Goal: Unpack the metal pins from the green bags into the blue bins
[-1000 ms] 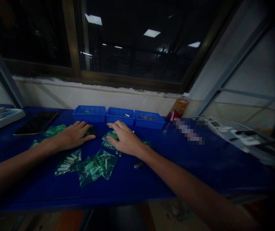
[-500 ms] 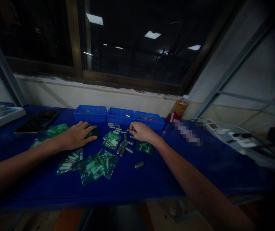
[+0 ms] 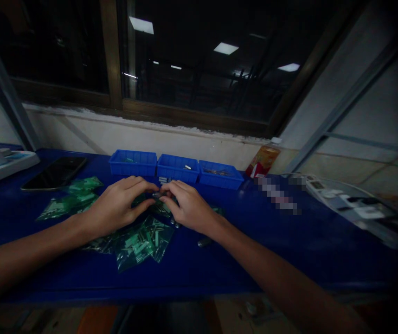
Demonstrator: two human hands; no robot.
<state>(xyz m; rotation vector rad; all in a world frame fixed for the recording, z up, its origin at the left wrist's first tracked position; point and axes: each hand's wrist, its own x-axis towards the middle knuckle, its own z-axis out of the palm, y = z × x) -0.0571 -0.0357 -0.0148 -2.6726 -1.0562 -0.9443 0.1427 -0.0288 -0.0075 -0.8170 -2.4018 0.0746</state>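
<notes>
My left hand [image 3: 124, 204] and my right hand [image 3: 187, 204] meet over the middle of the blue table [image 3: 240, 260]. Between their fingertips is a small metal cylinder [image 3: 157, 195], pinched from both sides. Clear bags with green and metal pieces [image 3: 145, 241] lie just below the hands. More green bags [image 3: 80, 195] are left of my left hand, partly behind the forearm. A few metal cylinders [image 3: 164, 179] show behind the fingers, and another [image 3: 204, 241] lies under my right wrist. The rest of the cylinder pile is mostly hidden by my right hand.
Three blue bins [image 3: 133, 163] stand in a row along the wall, with small parts inside. A dark phone [image 3: 54, 173] and a white power strip [image 3: 7, 168] are at the left. On the right are a red and orange bottle [image 3: 263, 159] and white devices with cables [image 3: 345, 199].
My right hand has moved left from the cylinder pile. My left hand has lifted off the bags and moved right, its fingers closing to a pinch. Both now meet at a metal cylinder.
</notes>
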